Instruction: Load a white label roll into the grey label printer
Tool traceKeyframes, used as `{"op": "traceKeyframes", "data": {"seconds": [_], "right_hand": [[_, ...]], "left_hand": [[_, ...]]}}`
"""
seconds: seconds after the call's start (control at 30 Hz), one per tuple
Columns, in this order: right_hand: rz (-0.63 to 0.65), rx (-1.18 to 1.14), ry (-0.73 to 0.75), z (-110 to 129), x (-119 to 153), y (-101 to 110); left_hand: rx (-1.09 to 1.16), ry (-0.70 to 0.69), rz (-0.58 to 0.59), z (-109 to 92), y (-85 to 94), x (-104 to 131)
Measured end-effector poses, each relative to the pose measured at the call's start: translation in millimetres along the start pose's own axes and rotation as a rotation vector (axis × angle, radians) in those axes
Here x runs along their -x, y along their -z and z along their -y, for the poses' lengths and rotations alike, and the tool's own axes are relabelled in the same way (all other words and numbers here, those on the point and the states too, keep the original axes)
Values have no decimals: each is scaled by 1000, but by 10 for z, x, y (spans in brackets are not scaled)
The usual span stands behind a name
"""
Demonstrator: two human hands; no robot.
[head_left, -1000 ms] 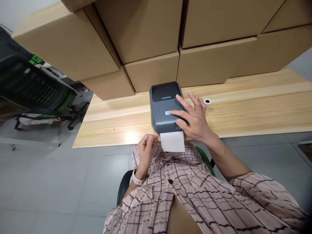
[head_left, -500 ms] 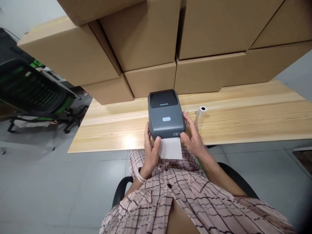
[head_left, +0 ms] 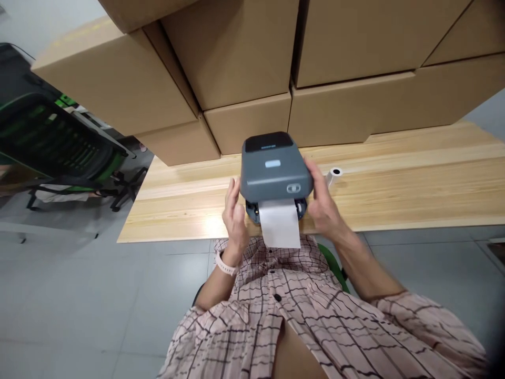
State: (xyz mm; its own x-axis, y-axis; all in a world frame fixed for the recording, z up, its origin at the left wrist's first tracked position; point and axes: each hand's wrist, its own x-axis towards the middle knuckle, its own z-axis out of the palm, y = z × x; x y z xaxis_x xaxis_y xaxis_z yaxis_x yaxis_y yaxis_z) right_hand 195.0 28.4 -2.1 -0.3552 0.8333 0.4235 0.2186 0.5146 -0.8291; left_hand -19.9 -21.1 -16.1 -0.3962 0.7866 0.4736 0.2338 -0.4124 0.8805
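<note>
Up at its front edge since half a second ago, the grey printer cover (head_left: 276,179) now tilts above the printer base (head_left: 252,211), which is seated near the table's front edge. Nearest is a checked shirt (head_left: 272,321), then a pale wristband (head_left: 226,264) on the left wrist. The left hand (head_left: 235,223) stands at the cover's left side, fingers together and upright; the right hand (head_left: 325,208) lies along its right side, fingers extended. How firmly either grips, I cannot tell. Between them a white paper strip (head_left: 280,226) hangs from the base. Beyond the right hand, a small white roll (head_left: 335,172) stands on the wooden table (head_left: 414,189). Stacked cardboard boxes (head_left: 246,126) line the back.
</note>
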Motion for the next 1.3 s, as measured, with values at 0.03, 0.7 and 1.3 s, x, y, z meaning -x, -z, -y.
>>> {"op": "traceKeyframes", "data": {"seconds": [0.03, 0.7, 1.3], "right_hand": [[9, 46, 54, 23, -148, 57], [-313, 443, 257, -18, -2308, 199], [903, 775, -11, -164, -1720, -214]], "left_hand": [[41, -20, -3, 4, 1, -151], [-421, 460, 299, 358, -90, -809], [-799, 350, 574, 79, -97, -978]]}}
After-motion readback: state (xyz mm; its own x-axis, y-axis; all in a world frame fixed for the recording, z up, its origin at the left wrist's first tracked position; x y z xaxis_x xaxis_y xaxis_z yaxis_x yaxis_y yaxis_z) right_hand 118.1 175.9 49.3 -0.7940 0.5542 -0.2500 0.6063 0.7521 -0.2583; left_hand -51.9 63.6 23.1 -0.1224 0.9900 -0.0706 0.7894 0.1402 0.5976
